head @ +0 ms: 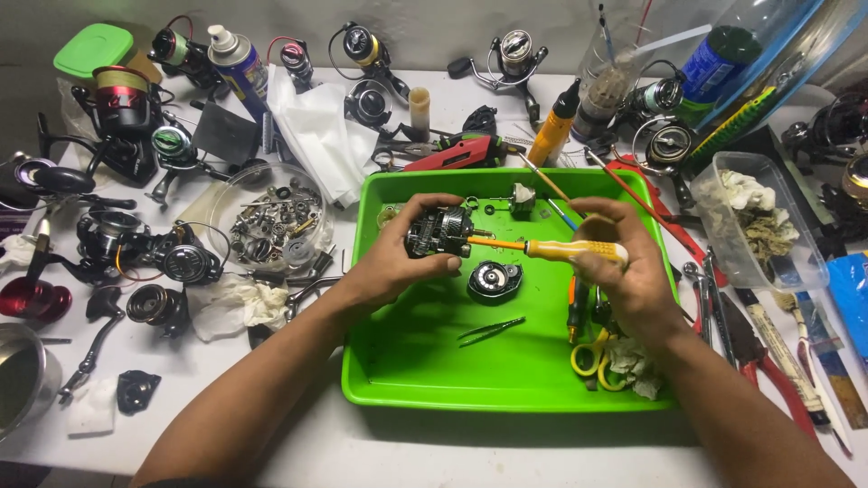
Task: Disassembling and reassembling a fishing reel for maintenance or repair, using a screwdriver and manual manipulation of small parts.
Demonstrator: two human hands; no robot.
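white tabletop [380, 456] cluttered with reels and tools. over green tray [425, 361]: left hand [398, 258] closed round dark reel body [440, 231], right hand [624, 271] gripping yellow screwdriver [551, 250], tip touching it.

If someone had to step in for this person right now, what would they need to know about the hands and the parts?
Left hand: grips a small dark fishing reel body above the green tray.
Right hand: holds a yellow-handled screwdriver, its tip against the reel body's side.
In the tray: a round dark side cover lies loose just below the reel, tweezers nearer the front, yellow scissors and a crumpled rag at the right.
Done: the cover looks already off.
Left: the reel is still being worked on with the screwdriver; whether a screw goes in or out cannot be told.
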